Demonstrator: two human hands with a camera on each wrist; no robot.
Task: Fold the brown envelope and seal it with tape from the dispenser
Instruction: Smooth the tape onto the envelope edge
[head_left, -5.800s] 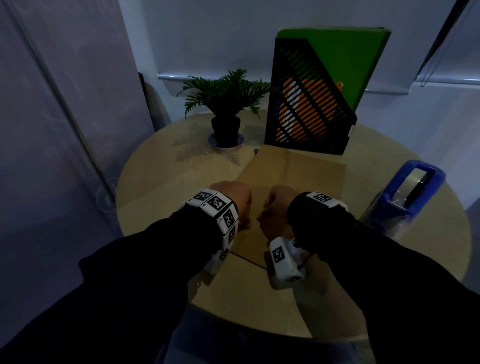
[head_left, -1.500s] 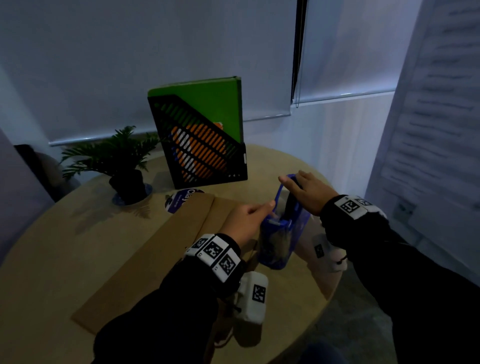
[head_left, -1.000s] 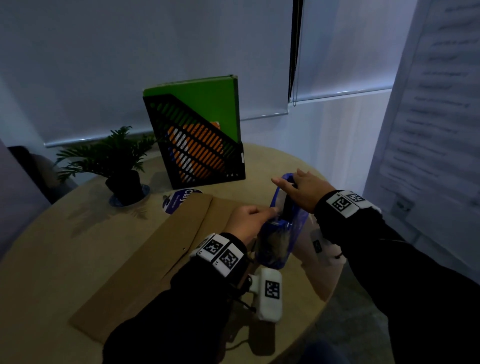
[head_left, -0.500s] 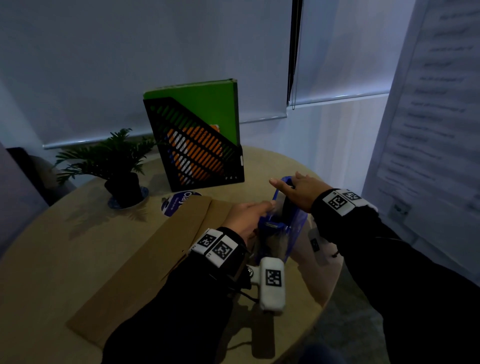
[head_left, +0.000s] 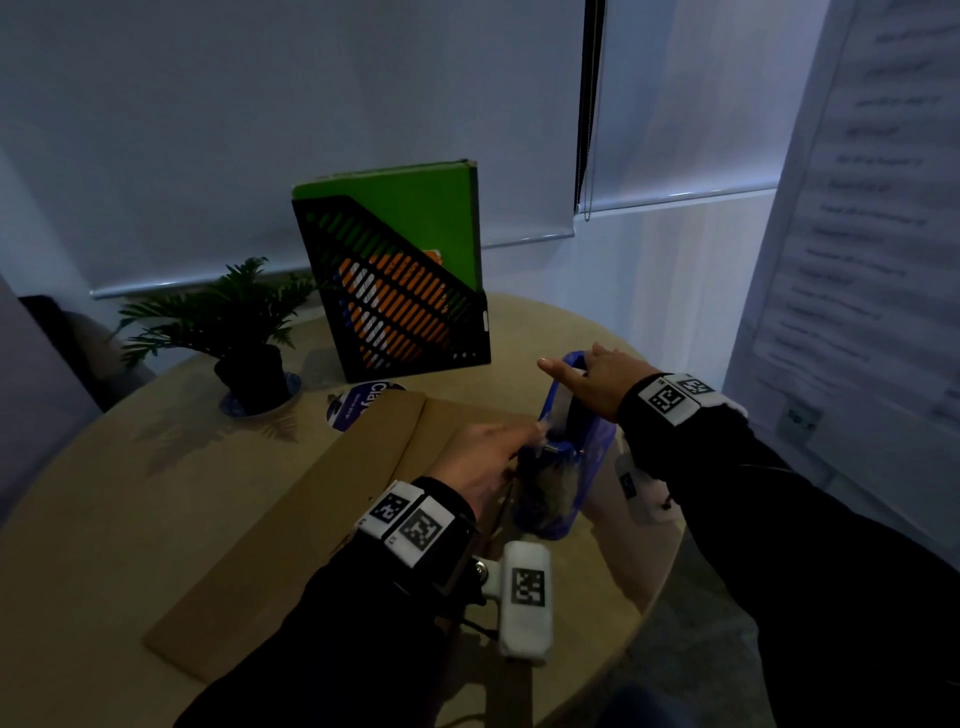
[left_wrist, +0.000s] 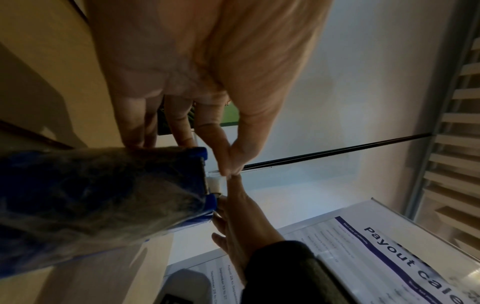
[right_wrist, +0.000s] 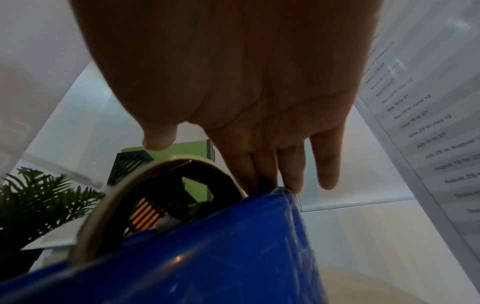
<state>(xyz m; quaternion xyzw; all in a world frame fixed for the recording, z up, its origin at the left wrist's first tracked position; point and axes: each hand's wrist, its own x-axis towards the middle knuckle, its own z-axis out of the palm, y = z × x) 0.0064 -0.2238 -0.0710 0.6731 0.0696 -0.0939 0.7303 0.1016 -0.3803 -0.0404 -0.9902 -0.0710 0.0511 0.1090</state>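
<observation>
The brown envelope (head_left: 322, 499) lies flat on the round wooden table (head_left: 104, 519), with a crease line running along its length. To its right stands the blue tape dispenser (head_left: 576, 467) (left_wrist: 103, 195) (right_wrist: 207, 263), with its tape roll (right_wrist: 109, 201) showing in the right wrist view. My left hand (head_left: 535, 430) (left_wrist: 230, 170) pinches the tape end (left_wrist: 215, 181) between thumb and forefinger at the dispenser's cutter. My right hand (head_left: 582, 379) (right_wrist: 272, 174) rests on top of the dispenser with straight fingers, pressing on its far end.
A black mesh file holder (head_left: 405, 312) with a green folder stands at the back of the table. A small potted plant (head_left: 244, 332) is at back left, and a round blue sticker (head_left: 358, 405) peeks from under the envelope. The table edge (head_left: 654, 571) is just right of the dispenser.
Both hands left the envelope and went right to the dispenser. Over the last second the left hand has stayed at the cutter and the right hand has settled lower on top.
</observation>
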